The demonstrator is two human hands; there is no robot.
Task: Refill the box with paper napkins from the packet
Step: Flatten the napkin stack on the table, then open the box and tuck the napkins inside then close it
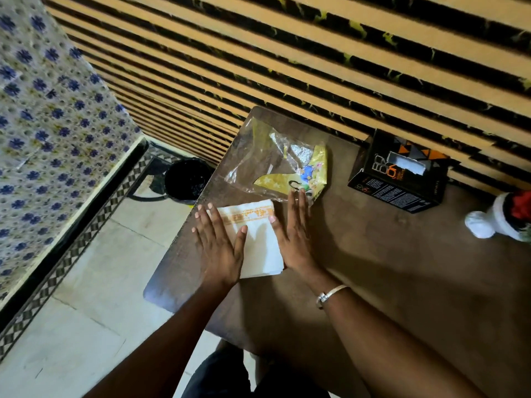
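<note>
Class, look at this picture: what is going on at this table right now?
A person presses both open hands, left hand and right hand, flat against the sides of a stack of paper napkins on the table. The plastic packet lies just beyond, apparently emptied. The black box stands apart by the wall.

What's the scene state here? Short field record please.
napkins: white stack with orange border, flat on brown table
left hand: open, flat on stack's left side
right hand: open, flat against stack's right edge
packet: clear and gold plastic, looks emptied, behind stack
box: black, near wall, white napkin in top slot
bin: black, on floor
</note>
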